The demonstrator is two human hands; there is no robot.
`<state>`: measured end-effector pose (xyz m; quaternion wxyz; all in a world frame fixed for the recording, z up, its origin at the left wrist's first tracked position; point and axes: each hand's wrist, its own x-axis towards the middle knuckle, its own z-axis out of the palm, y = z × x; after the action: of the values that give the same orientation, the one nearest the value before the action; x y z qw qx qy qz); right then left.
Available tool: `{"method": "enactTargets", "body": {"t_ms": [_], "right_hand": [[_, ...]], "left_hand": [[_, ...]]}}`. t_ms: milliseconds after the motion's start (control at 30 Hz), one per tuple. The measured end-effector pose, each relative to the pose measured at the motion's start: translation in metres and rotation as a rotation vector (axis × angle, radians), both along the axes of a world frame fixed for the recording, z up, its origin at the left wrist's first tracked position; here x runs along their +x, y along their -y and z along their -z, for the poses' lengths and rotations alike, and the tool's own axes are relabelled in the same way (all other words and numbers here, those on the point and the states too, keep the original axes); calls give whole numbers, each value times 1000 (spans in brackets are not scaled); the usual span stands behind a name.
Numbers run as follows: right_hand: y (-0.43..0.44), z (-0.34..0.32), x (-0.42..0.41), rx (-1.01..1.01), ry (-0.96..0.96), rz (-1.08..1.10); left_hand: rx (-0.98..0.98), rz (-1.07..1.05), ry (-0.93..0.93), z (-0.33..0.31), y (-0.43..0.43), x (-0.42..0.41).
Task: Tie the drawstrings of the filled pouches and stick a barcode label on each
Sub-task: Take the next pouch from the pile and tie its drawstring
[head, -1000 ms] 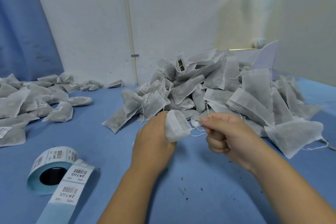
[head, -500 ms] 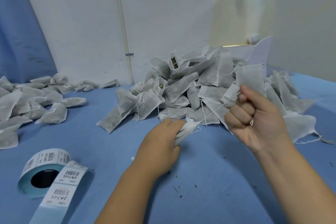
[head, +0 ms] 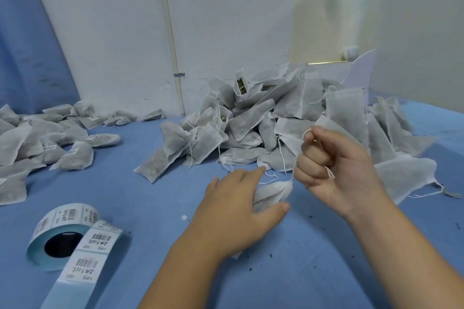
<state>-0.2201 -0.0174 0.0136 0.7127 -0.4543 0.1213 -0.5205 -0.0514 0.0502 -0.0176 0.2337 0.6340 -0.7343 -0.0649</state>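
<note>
Your left hand point(head: 241, 211) grips one filled pouch point(head: 272, 194), fingers curled over its body and thumb tucked under the near side, pressing it low against the blue table point(head: 150, 195). The forefinger sticks out straight. The gathered mouth of the pouch points toward your right hand point(head: 334, 173), which is closed in a fist just beside and a little above it. The white drawstring point(head: 329, 172) runs from the mouth into that fist, and one loop shows at the little finger.

Counted: one pouch in the grip, two hands, one label roll, two heaps.

Directly beyond the grip, nearly touching your left forefinger, lies the large heap of pouches point(head: 263, 118) (too many and too overlapped to count). A few have open mouths, and loose strings trail onto the cloth. This heap backs against the white wall panel point(head: 226, 20), where the table ends.

Well to the left of the grip sits the second heap, the labelled pouches point(head: 37, 143), cut off by the frame's left edge.

Left of the grip and nearer you, the label roll point(head: 62, 233) stands on its side. Its loose strip point(head: 85, 266) shows two printed barcodes.

Bare cloth lies between the roll and your left hand, holding only one small white scrap point(head: 184, 217). More bare cloth lies under your forearms, speckled with dark crumbs point(head: 271, 256).
</note>
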Motion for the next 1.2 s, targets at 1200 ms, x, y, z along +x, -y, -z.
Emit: {"method": "enactTargets", "body": {"t_ms": [1200], "right_hand": [[-2, 14, 13, -285, -521, 435]], "left_hand": [[28, 194, -1260, -30, -16, -23]]}}
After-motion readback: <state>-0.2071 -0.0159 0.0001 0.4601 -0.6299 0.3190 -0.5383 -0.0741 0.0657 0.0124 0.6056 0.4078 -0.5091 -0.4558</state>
